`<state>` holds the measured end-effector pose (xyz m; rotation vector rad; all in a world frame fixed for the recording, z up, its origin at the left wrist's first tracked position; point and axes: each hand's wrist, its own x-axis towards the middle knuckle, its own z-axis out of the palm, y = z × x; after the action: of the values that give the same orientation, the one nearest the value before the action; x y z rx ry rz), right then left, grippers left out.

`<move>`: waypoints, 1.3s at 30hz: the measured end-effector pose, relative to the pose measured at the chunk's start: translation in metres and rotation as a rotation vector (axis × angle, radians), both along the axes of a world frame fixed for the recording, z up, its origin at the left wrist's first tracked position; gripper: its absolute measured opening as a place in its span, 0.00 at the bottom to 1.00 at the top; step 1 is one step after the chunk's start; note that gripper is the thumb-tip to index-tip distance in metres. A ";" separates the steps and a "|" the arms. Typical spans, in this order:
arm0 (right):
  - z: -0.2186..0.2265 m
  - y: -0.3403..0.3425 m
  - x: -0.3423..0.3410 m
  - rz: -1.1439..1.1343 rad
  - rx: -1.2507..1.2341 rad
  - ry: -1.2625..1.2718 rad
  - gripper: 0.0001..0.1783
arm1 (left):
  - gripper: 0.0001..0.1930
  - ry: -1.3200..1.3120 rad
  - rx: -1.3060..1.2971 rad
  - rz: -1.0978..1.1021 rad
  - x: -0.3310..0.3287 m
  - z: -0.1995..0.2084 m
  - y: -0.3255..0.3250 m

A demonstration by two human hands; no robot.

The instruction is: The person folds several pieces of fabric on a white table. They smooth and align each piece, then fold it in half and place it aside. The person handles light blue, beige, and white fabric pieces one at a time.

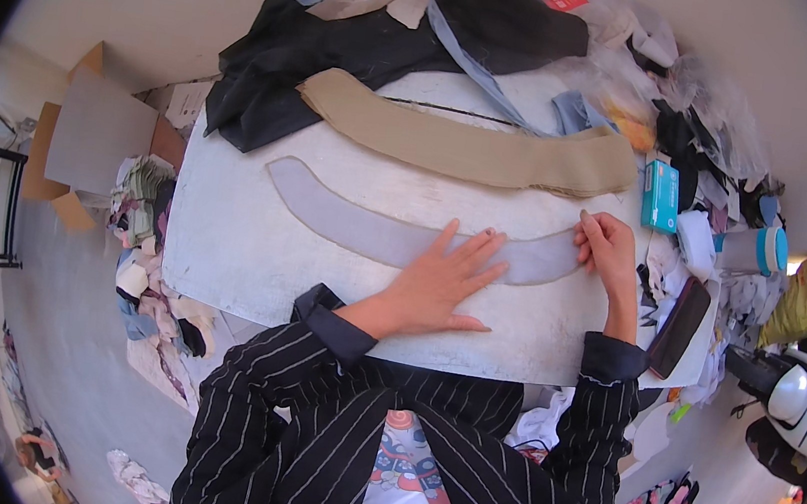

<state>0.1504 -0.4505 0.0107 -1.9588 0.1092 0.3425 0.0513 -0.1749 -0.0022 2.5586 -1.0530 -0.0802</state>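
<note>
A long curved grey piece (356, 224), thin and flat like a waistband panel, lies on the white tabletop (222, 250) in front of me. My left hand (445, 282) rests palm down, its fingers spread over the middle of that piece, with the thumb on the bare table. At the piece's right end, my right hand (611, 255) has its fingers closed in a pinch on the tip, and the fingers cover that end. Farther back lies a stack of curved khaki fabric pieces (466, 149), apart from both hands.
Black fabric (377, 57) with a light-blue strip is heaped at the table's far side. On the right are a teal box (661, 195), a dark oblong case (679, 328) and piled scraps. Cloth scraps (139, 205) and an open cardboard box (100, 139) stand left.
</note>
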 end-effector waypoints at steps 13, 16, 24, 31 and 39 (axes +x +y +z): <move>0.061 0.169 0.047 0.511 -0.052 -0.471 0.06 | 0.40 -0.026 -0.314 0.130 -0.031 -0.014 -0.033; 0.042 0.262 0.067 0.612 -0.109 -0.590 0.08 | 0.35 0.007 -0.288 0.155 -0.032 0.002 -0.013; -0.014 0.323 0.090 0.419 -0.490 -0.849 0.06 | 0.13 -0.164 -0.584 0.613 -0.041 0.021 0.088; 0.006 0.303 0.095 0.429 -0.141 -0.526 0.07 | 0.13 0.197 -1.307 1.110 0.015 0.024 0.132; 0.004 0.312 0.087 0.479 -0.416 -0.741 0.07 | 0.14 0.316 -1.564 1.101 0.032 0.016 0.129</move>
<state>0.2379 -0.1384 0.0151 -2.3905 -0.8343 -0.1340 0.0830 -0.0461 0.0141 1.2166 0.4759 0.4278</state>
